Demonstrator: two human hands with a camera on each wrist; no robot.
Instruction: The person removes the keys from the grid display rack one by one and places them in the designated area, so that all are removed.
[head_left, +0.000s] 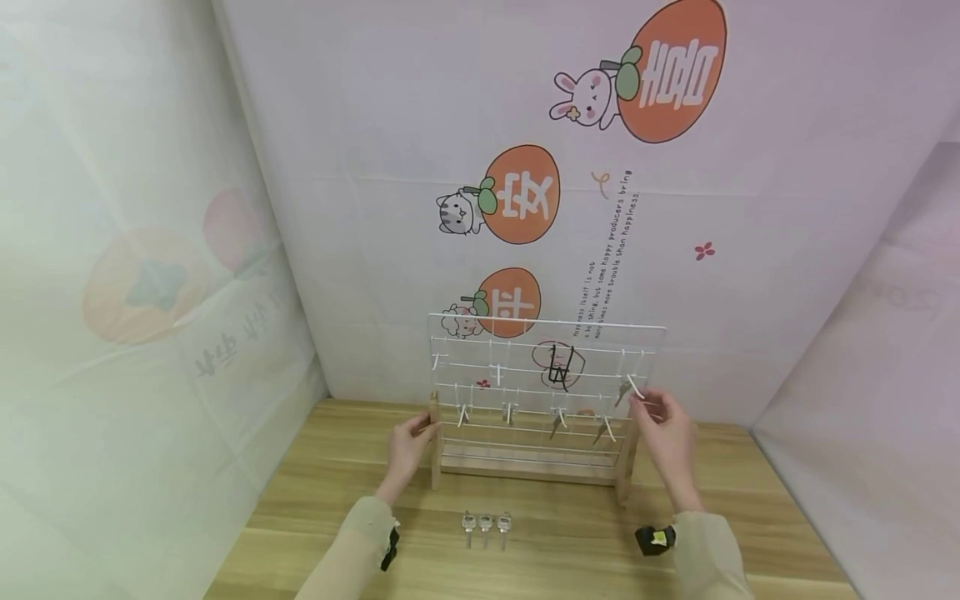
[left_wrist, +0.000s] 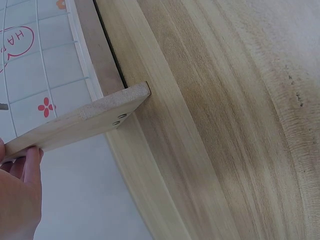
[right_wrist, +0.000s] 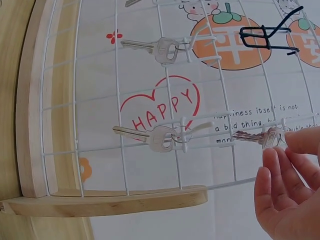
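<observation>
A white wire grid rack [head_left: 547, 450] stands on wooden side posts, with keys hanging from its white hooks. My left hand [head_left: 408, 450] grips the rack's left wooden post [head_left: 435, 450]; in the left wrist view the fingers [left_wrist: 32, 167] lie against that post. At the upper right hook, my right hand [head_left: 670, 437] pinches a key [right_wrist: 272, 139] by its head, its blade pointing away from the fingertips. The hook behind that key is partly hidden by the fingers in the right wrist view. Two other hanging keys, a lower key [right_wrist: 160, 137] and an upper key [right_wrist: 165, 50], show there.
Three loose keys [head_left: 486, 523] lie in a row on the wooden table [head_left: 555, 558] before the rack. A black hook [head_left: 559, 367] is fixed on the grid's upper part. Printed cloth walls [head_left: 375, 250] stand behind and at both sides.
</observation>
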